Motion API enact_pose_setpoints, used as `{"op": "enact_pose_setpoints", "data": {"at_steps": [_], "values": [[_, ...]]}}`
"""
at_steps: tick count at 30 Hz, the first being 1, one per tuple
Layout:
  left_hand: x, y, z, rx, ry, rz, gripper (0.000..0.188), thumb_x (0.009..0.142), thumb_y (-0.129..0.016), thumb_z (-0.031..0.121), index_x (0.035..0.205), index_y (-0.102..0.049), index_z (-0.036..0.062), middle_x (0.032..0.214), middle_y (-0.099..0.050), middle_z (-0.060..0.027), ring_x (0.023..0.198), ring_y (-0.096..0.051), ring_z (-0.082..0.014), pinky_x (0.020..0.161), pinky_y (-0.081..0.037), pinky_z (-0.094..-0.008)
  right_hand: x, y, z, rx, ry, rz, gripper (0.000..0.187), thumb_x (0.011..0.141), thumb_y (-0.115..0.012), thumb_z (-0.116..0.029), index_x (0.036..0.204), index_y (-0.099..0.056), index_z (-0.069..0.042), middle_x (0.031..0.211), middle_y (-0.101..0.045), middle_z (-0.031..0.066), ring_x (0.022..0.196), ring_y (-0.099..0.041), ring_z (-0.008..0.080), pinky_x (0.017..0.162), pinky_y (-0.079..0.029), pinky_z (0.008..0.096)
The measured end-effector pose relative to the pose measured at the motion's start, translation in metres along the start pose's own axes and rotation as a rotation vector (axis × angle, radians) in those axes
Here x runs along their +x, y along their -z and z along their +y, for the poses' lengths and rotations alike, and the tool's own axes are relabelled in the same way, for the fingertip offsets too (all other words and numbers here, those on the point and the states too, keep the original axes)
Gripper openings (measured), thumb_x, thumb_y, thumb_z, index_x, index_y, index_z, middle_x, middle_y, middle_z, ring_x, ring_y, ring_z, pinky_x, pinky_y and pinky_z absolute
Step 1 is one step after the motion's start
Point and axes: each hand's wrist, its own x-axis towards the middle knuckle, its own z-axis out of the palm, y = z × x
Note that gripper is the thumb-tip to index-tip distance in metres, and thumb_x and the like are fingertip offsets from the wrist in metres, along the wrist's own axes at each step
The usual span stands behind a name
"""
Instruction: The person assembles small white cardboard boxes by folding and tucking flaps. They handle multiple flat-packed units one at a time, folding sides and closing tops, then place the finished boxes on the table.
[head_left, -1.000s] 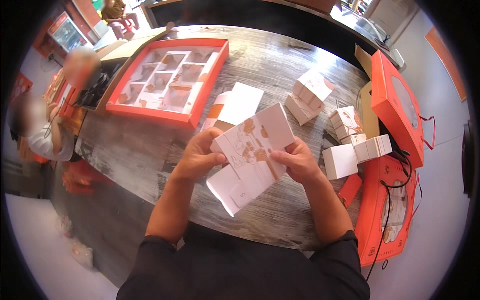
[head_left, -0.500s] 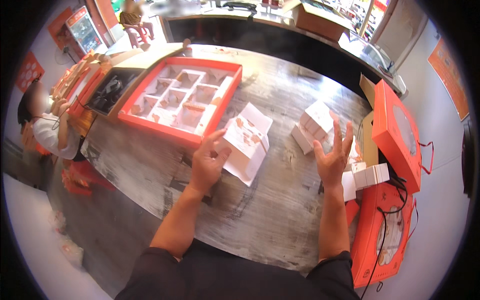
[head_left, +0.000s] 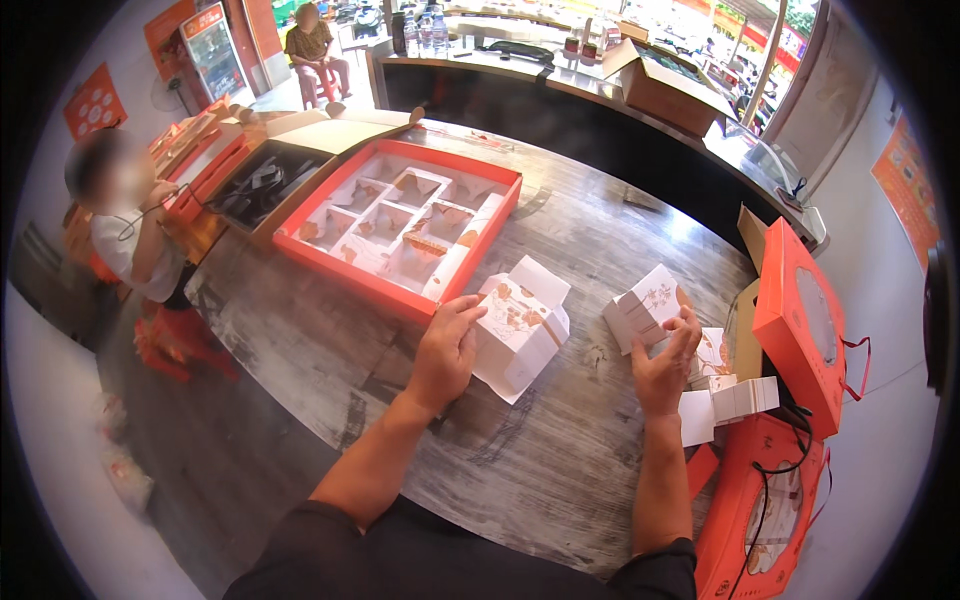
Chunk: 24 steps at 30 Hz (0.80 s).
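A small white carton [head_left: 520, 322] with orange-brown print stands near the table's middle, its flap raised at the far side. My left hand [head_left: 447, 350] grips its left edge, fingers bent over the top corner. To the right, the curled fingers and thumb of my right hand [head_left: 664, 366] close around the near end of another white carton [head_left: 640, 305]. Part of that carton is hidden behind the fingers. Several more white cartons [head_left: 745, 398] lie beside my right wrist, some flat and stacked.
A large red gift box [head_left: 290, 245] with white divided compartments lies at the far left of the grey table [head_left: 560, 460]. Red windowed boxes [head_left: 800, 320] with ribbon handles stand along the right edge, a black cable over them. At left, another person [head_left: 130, 240] stands near brown boxes.
My right hand has gone from spread fingers to curled ones on the carton at right. My left hand stays at its carton. The whole view has shifted slightly.
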Motion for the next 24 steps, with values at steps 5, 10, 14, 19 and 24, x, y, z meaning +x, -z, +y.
{"op": "enact_pose_setpoints", "data": {"at_steps": [5,10,14,19,24], "values": [[0.002,0.006,0.014,0.043,-0.058,0.035,0.039,0.089,-0.068,0.008,0.127,-0.062,0.0005,0.130,-0.062,-0.0194,0.122,-0.059,-0.0370,0.106,-0.045,-0.0439,0.002,-0.001,-0.003,-0.028,0.065,0.011,0.066,0.074,-0.082,-0.004,0.132,-0.049,-0.006,0.139,-0.045,0.0209,0.132,-0.045,0.0434,0.110,-0.039,0.0517],[0.002,0.003,0.015,-0.026,-0.102,0.038,0.041,0.088,-0.072,0.010,0.126,-0.063,0.0012,0.129,-0.062,-0.0183,0.120,-0.059,-0.0358,0.106,-0.045,-0.0428,-0.004,0.005,-0.007,-0.135,0.067,-0.021,0.075,0.070,-0.085,-0.006,0.138,-0.054,-0.013,0.136,-0.047,0.0161,0.130,-0.047,0.0407,0.108,-0.040,0.0525],[0.000,0.007,0.020,-0.052,-0.094,0.047,0.041,0.087,-0.073,0.011,0.126,-0.063,0.0010,0.128,-0.063,-0.0178,0.120,-0.060,-0.0353,0.105,-0.046,-0.0422,-0.005,0.002,-0.007,-0.174,0.120,-0.010,0.068,0.072,-0.084,-0.009,0.133,-0.055,-0.011,0.137,-0.048,0.0160,0.128,-0.049,0.0408,0.108,-0.039,0.0526],[0.000,0.010,0.018,-0.076,-0.117,0.080,0.048,0.086,-0.075,0.014,0.129,-0.060,0.0010,0.129,-0.062,-0.0185,0.122,-0.059,-0.0339,0.106,-0.046,-0.0428,0.002,0.010,-0.025,-0.108,0.273,0.079,0.064,0.073,-0.079,-0.004,0.133,-0.054,-0.005,0.135,-0.054,0.0180,0.130,-0.050,0.0408,0.110,-0.040,0.0517],[0.003,0.016,0.032,-0.174,-0.266,0.029,0.060,0.085,-0.079,0.021,0.137,-0.055,0.0015,0.134,-0.061,-0.0202,0.125,-0.058,-0.0343,0.108,-0.045,-0.0432,-0.003,0.027,-0.077,0.325,0.451,-0.115,0.070,0.069,-0.080,-0.003,0.134,-0.054,-0.003,0.129,-0.060,0.0195,0.123,-0.060,0.0390,0.104,-0.049,0.0489]]}}
